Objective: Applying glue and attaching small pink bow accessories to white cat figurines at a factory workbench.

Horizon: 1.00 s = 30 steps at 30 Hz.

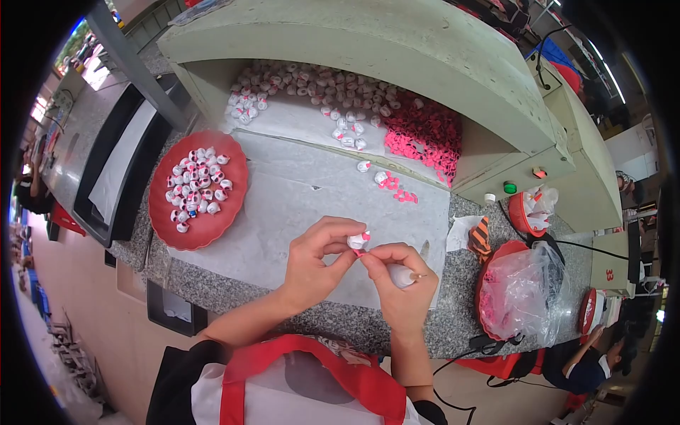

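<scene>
My left hand (pixel 317 261) is closed, holding a small rounded white piece with pink on it (pixel 358 241) between thumb and fingers. Close against it, the thumb and forefinger of my right hand (pixel 405 292) pinch at a tiny pink piece (pixel 359 252) on the white piece's lower side. A small white bottle with a thin tip (pixel 401 276) is tucked in the same right hand. Both hands are over the white paper sheet (pixel 283 191). Beyond them lie a few flat pink pieces (pixel 404 196) and single white pieces (pixel 363 166).
At left, a red scalloped dish (pixel 161 205) bears several white-and-pink pieces. Under the shelf (pixel 340 35) lie piles of white pieces (pixel 312 78) and pink pieces (pixel 425 131). A plastic-covered red dish (pixel 485 283) and a red basket (pixel 520 216) stand at right. A person (pixel 588 365) sits farther right.
</scene>
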Each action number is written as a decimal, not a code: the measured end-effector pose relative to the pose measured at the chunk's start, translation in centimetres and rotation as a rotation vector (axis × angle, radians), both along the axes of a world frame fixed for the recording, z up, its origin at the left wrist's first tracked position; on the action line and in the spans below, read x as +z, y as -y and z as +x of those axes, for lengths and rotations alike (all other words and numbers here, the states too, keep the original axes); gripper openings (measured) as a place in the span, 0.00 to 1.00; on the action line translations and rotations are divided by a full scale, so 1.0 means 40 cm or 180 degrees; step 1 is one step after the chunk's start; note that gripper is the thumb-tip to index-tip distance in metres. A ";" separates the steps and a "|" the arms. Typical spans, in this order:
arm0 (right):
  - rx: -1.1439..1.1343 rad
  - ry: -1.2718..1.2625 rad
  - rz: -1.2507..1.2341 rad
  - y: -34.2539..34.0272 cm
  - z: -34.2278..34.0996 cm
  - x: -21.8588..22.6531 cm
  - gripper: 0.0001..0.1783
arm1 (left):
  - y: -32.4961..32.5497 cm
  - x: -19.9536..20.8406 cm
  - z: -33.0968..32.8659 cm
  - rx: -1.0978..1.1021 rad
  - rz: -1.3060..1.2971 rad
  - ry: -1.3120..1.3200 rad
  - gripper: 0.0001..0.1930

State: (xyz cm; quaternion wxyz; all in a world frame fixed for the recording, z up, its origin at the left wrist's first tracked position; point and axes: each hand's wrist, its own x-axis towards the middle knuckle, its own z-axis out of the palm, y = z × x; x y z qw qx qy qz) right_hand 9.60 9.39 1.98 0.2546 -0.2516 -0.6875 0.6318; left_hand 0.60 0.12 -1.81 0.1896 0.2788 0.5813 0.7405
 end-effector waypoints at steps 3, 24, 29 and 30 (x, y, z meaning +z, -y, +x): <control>-0.0280 -0.0072 0.0709 0.001 -0.004 -0.011 0.06 | 0.006 0.001 -0.004 -0.0011 -0.0046 -0.0360 0.18; 0.0122 -0.0099 0.0035 -0.017 0.013 -0.038 0.13 | 0.019 0.027 -0.005 -0.0712 0.0301 0.0136 0.13; 0.0156 -0.0094 -0.0373 -0.017 0.007 -0.020 0.13 | 0.018 0.030 -0.008 -0.0830 0.0456 0.0551 0.13; 0.0110 -0.0097 -0.0455 -0.016 0.008 -0.020 0.13 | 0.018 0.028 -0.009 -0.0830 0.0451 0.0554 0.13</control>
